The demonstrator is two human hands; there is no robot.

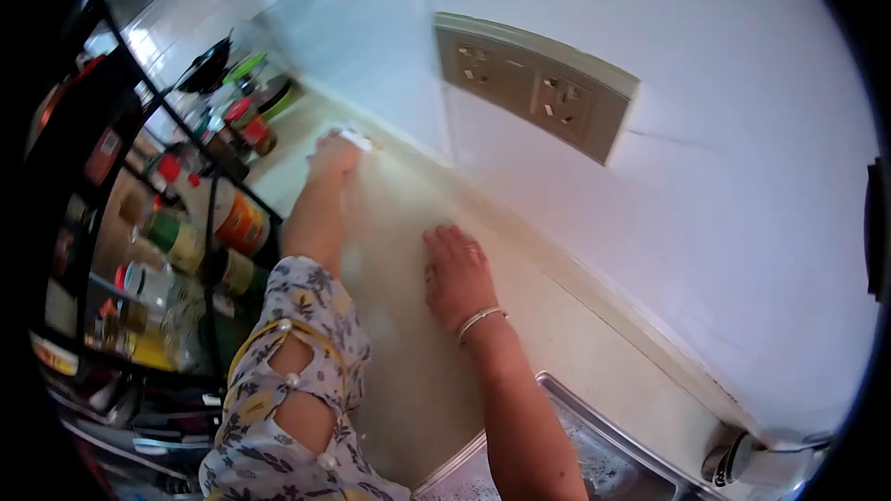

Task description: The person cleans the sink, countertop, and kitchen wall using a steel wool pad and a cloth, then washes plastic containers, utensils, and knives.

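Note:
My left hand (332,156) reaches to the far part of the pale countertop (399,343), close to the wall. Its fingers are closed on a white cloth (356,139), which lies against the counter near the wall's foot. Nearer to me, my right hand (457,274) rests flat on the countertop, palm down, with nothing in it. A bracelet circles the right wrist. A patterned sleeve covers part of the left arm.
A black rack (218,250) with bottles and jars stands on the left. A red-lidded jar (251,125) sits beyond it. The wall bears a socket panel (536,83). A metal sink (603,455) and a dark round object (727,457) are at the lower right.

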